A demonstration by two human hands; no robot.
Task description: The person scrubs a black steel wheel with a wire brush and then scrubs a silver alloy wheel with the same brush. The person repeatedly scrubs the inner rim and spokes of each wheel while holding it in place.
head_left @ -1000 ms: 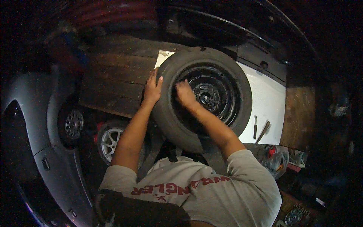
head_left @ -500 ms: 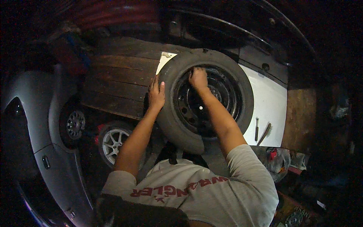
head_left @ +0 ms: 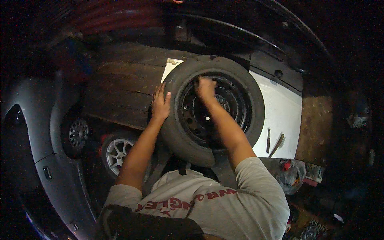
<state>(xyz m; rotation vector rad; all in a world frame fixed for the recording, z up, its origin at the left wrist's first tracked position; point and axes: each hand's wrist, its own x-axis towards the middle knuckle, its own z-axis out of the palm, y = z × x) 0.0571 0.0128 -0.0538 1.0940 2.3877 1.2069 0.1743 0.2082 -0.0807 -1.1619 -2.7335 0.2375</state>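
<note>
A black tire [head_left: 258, 112] lies flat, mounted on a black steel wheel [head_left: 241, 100] with round holes near its rim. My left hand [head_left: 161, 105] rests against the tire's left side, its fingers stretched out. Over the upper left part of the wheel, my right hand [head_left: 206, 89] is closed, its fingers curled in at the inner rim. Blur and the hand itself hide whatever it may be holding. Beneath the tire is a white board [head_left: 282, 108], with a thin dark-handled tool [head_left: 268, 142] and a wire brush [head_left: 277, 145] lying on its right part.
Dark wooden planks [head_left: 120, 90] extend left of the tire. A silver car [head_left: 50, 132] stands at the far left, and a light spoked wheel [head_left: 116, 155] sits low beside the planks. At lower right is a clear plastic bag [head_left: 292, 178] with things inside.
The whole view has shifted slightly, so the tire appears a little lower and further left. My right hand stays at the upper left of the wheel, now blurred by motion. My left hand keeps its place.
</note>
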